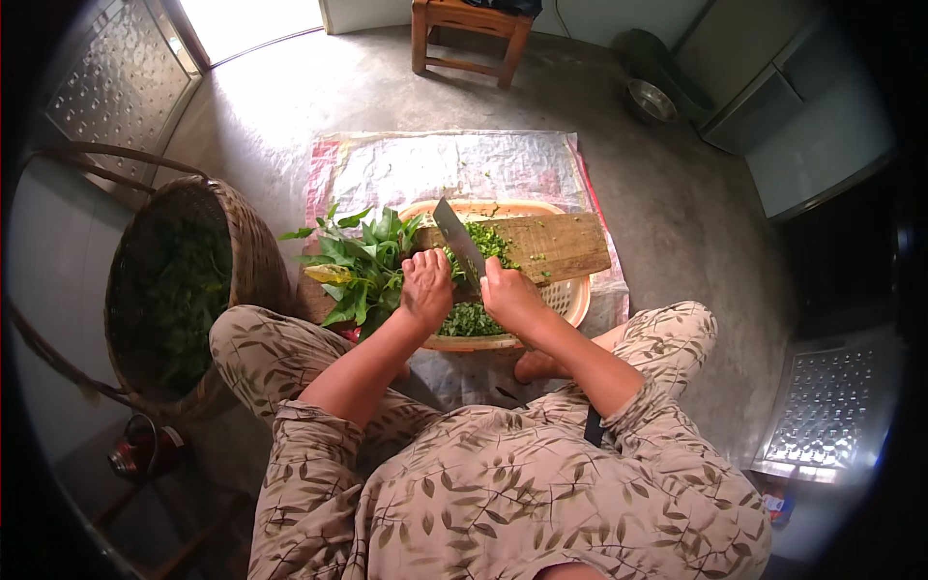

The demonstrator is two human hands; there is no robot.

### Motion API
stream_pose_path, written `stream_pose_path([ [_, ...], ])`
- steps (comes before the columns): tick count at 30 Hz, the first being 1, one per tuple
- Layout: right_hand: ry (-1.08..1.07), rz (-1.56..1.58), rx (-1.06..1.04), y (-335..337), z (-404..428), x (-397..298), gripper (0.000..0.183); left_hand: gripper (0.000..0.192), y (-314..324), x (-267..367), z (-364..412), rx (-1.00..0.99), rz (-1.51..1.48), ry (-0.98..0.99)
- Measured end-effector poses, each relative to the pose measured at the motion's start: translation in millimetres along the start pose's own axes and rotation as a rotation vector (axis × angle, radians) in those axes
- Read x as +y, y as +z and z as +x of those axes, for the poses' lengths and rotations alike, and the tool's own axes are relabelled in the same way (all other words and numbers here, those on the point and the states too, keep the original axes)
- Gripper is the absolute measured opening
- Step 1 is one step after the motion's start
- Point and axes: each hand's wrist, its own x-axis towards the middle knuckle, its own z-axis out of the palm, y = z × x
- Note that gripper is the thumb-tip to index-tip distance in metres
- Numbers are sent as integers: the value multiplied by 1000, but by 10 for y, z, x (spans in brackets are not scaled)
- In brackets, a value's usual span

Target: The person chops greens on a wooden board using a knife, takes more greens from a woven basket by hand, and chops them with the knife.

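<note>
My right hand (510, 293) is closed around the handle of a broad-bladed knife (458, 235), whose blade points up and to the left over a wooden board (569, 246). Just left of the blade, my left hand (428, 285) grips a bunch of leafy green stems (366, 261), with the leaves spreading out to its left and one yellowed leaf among them. Chopped greens (489, 238) lie on the board right of the blade. Under the board is an orange-rimmed plastic basket (582, 308) with more finely cut greens (471, 321) at its near side.
A woven sheet (442, 163) lies beneath the basket on the concrete floor. At the left stands a tall wicker basket (250, 243) with greens inside; a red flask (148, 448) is near it. Farther off are a wooden stool (475, 22) and a metal bowl (652, 100).
</note>
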Motion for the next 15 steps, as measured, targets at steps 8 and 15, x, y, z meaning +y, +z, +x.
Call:
stream_pose_path([
  [8, 4, -58, -141, -110, -136, 82, 19, 56, -11, -15, 19, -29, -32, 24],
  [15, 51, -122, -188, -2, 55, -93, 15, 53, -2, -14, 34, -63, 14, 22],
])
